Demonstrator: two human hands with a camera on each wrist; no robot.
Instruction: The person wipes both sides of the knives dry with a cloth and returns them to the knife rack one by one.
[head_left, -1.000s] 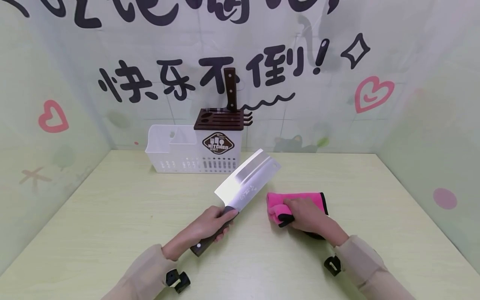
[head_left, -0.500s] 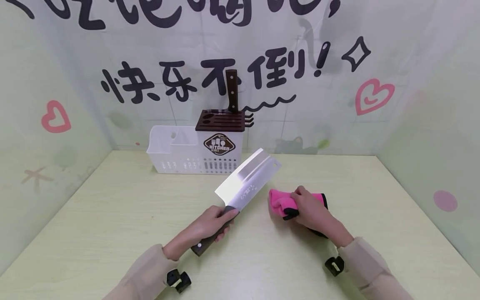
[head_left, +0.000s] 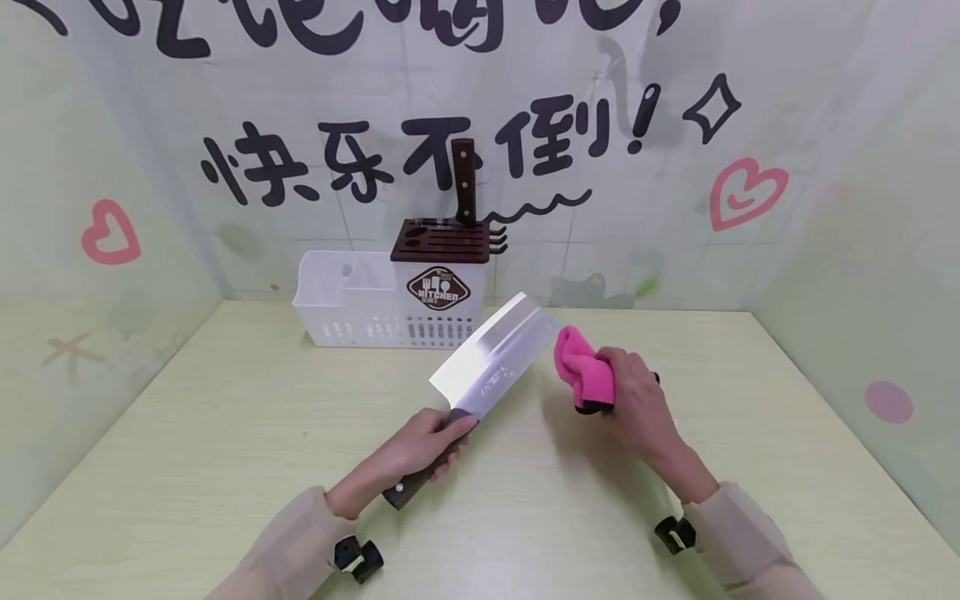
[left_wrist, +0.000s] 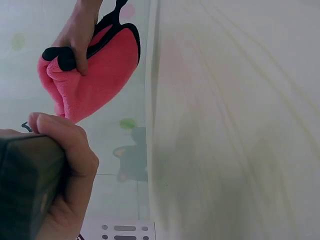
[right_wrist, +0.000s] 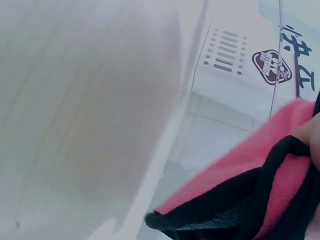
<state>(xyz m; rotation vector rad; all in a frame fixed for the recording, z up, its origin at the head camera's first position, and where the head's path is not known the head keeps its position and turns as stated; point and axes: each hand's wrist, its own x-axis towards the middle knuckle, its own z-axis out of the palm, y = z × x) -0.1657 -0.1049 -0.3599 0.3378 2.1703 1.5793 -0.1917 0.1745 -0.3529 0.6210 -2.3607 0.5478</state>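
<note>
My left hand (head_left: 423,446) grips the dark handle (head_left: 408,487) of a cleaver (head_left: 491,354), its wide blade slanting up and to the right above the table. In the left wrist view, the fingers of the left hand (left_wrist: 70,170) curl round that handle (left_wrist: 27,180). A folded pink cloth with black edging (head_left: 588,371) is gripped by my right hand (head_left: 637,404), off the table just right of the blade's tip. Whether cloth and blade touch, I cannot tell. Part of the right hand shows at the edge of the right wrist view, beside the cloth (right_wrist: 235,170).
At the back of the table (head_left: 225,417) stands a white plastic holder (head_left: 352,321) with a brown slotted top (head_left: 442,242). One brown-handled utensil (head_left: 465,183) stands upright in it. Printed sheets (head_left: 637,208) line the back and both sides.
My right hand has lifted the cloth from the table and moved it up towards the blade's tip. The left hand and the cleaver have stayed nearly still.
</note>
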